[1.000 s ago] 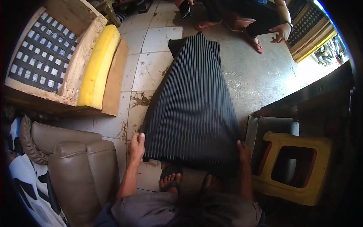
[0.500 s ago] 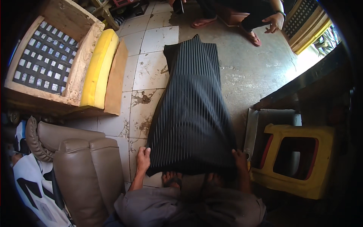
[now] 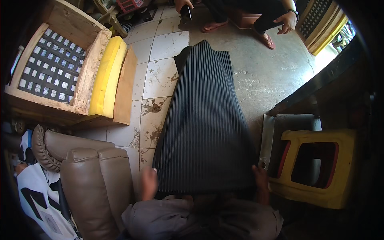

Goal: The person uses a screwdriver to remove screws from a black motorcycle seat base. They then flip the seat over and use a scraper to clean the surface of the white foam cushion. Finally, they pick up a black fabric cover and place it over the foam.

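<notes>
A long black sheet of ribbed or striped cloth point(image 3: 204, 124) stretches away from me over the floor, narrowing toward a peaked, folded far end. Its near edge is drawn out straight just in front of my knees. At the near left corner my left hand point(image 3: 149, 182) is closed on the sheet's edge, smeared by motion. My right hand point(image 3: 261, 180), in shadow, is closed on the opposite edge, close to a yellow plastic stool point(image 3: 342, 168). The sheet covers most of my feet.
To the left stand a wooden frame point(image 3: 80, 92) with black woven webbing, yellow foam point(image 3: 107, 76) and a brown padded seat point(image 3: 86, 184). A person in sandals point(image 3: 214, 26) crouches beyond the sheet, holding a dark phone-like object point(image 3: 186, 13). A dark ledge point(image 3: 320, 84) juts in at right.
Both hands have moved slightly nearer to me and outward. The sheet's near part has spread wider and flatter, its bulging folds smoothed, and its near edge has come over my feet.
</notes>
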The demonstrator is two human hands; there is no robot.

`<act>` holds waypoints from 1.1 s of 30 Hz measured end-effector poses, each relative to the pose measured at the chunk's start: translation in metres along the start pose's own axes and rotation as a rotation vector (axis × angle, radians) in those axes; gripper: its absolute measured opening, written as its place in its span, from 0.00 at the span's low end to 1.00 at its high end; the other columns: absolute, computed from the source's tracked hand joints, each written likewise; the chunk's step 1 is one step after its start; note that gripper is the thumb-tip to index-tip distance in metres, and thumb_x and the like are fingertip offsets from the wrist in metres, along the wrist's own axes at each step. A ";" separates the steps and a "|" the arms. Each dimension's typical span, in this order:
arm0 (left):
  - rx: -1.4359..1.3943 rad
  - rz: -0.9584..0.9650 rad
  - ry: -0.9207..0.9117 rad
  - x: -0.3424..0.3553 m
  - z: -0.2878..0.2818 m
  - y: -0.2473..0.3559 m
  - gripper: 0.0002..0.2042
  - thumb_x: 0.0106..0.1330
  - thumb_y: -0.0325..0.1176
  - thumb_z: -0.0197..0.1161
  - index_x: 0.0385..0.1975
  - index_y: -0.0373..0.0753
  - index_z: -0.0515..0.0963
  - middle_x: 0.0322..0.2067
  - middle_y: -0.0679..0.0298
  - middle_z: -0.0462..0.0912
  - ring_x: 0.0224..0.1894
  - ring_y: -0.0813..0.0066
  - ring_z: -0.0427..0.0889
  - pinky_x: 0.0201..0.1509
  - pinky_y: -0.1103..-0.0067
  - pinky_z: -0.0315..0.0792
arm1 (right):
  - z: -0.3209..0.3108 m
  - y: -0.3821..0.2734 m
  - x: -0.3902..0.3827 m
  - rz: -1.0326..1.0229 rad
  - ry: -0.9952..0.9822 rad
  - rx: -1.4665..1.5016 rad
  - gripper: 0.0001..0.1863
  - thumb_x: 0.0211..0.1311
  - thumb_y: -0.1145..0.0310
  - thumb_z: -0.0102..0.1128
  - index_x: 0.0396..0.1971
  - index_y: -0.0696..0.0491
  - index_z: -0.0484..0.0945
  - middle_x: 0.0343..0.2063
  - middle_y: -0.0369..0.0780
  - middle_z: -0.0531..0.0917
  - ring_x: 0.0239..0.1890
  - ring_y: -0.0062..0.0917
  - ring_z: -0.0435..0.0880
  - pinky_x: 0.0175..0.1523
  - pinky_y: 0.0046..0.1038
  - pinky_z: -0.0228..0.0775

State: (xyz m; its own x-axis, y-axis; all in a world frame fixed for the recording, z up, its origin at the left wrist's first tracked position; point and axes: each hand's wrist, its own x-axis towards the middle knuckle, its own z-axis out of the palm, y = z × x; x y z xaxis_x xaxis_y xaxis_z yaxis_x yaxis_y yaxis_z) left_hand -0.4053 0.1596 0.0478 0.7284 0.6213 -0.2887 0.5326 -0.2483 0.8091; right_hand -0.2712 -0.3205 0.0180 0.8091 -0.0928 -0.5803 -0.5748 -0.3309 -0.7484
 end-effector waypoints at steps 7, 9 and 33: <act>0.160 0.000 0.018 -0.002 0.011 -0.017 0.18 0.79 0.46 0.60 0.39 0.33 0.74 0.26 0.61 0.76 0.30 0.71 0.74 0.38 0.71 0.70 | -0.003 0.004 0.000 -0.002 -0.025 -0.062 0.28 0.74 0.55 0.61 0.60 0.65 0.79 0.57 0.49 0.84 0.62 0.32 0.81 0.68 0.36 0.67; 0.276 0.041 -0.001 0.005 0.015 -0.023 0.16 0.77 0.43 0.61 0.41 0.33 0.73 0.29 0.54 0.80 0.32 0.58 0.79 0.40 0.64 0.73 | 0.004 0.015 0.012 0.030 -0.022 -0.231 0.26 0.74 0.58 0.60 0.60 0.64 0.79 0.59 0.53 0.82 0.63 0.38 0.81 0.69 0.38 0.67; 0.858 0.860 -0.278 0.215 0.233 0.188 0.34 0.77 0.52 0.49 0.78 0.42 0.58 0.80 0.52 0.51 0.82 0.47 0.45 0.81 0.43 0.37 | 0.203 -0.284 0.213 -1.006 0.068 -0.891 0.35 0.81 0.44 0.36 0.77 0.50 0.61 0.80 0.42 0.58 0.83 0.38 0.48 0.80 0.62 0.31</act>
State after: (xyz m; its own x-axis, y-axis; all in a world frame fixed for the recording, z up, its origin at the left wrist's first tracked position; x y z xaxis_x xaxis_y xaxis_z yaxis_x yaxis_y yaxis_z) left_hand -0.0483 0.0730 0.0188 0.9907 -0.1357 -0.0142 -0.1290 -0.9659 0.2245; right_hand 0.0398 -0.0557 0.0418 0.8488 0.5124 0.1303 0.5220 -0.7732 -0.3601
